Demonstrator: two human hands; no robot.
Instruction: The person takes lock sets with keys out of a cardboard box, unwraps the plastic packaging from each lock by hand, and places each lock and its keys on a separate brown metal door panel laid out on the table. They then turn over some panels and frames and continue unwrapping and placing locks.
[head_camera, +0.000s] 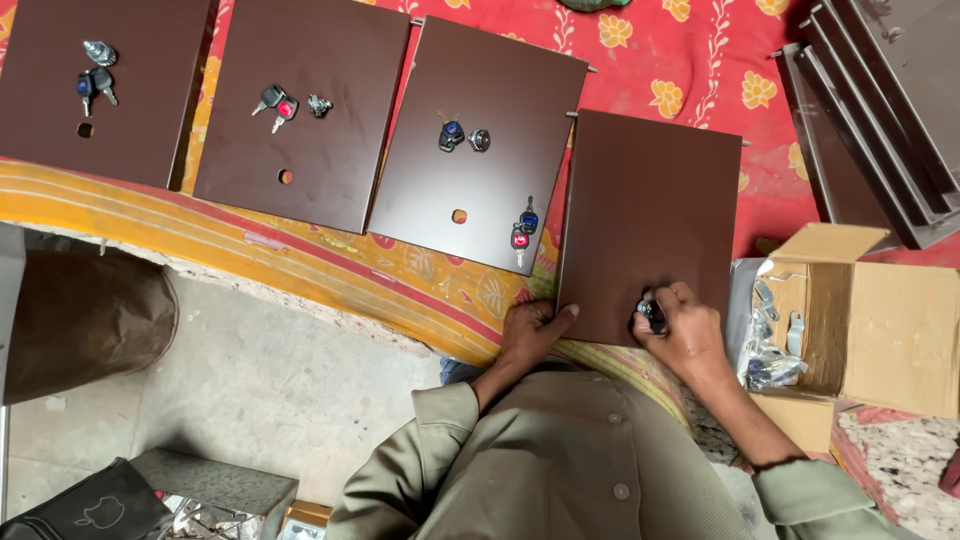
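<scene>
I am fitting a small silver cylinder lock (650, 314) into the dark brown flat metal panel (650, 215) that lies nearest to me on the red flowered cloth (690, 60). Judging by the row, the work looks to be at an early stage. Three more brown panels lie to my left: the far-left panel (110, 60), the second panel (320, 60) and the third panel (500, 100). Each shows an open round hole near its lower edge, with a loose lock and a pair of keys lying on top, so none of those three seems fitted yet. One extra pair of keys with blue and red heads (523, 230) lies at the right edge of the third panel.

My right hand (680, 330) is curled, the fingers bunched around the lock at the panel's near edge; I pinch it between thumb and fingertips, though how deep it sits in the hole I cannot tell. My left hand (535, 330) lies fairly flat, fingers together, with the thumb stretched onto the panel's lower left corner, pressing it down.

Just to my right stands an open cardboard box (880, 320) with bright metal fittings (770, 350) inside, and beyond it a stack of grey-brown metal parts (880, 120).
</scene>
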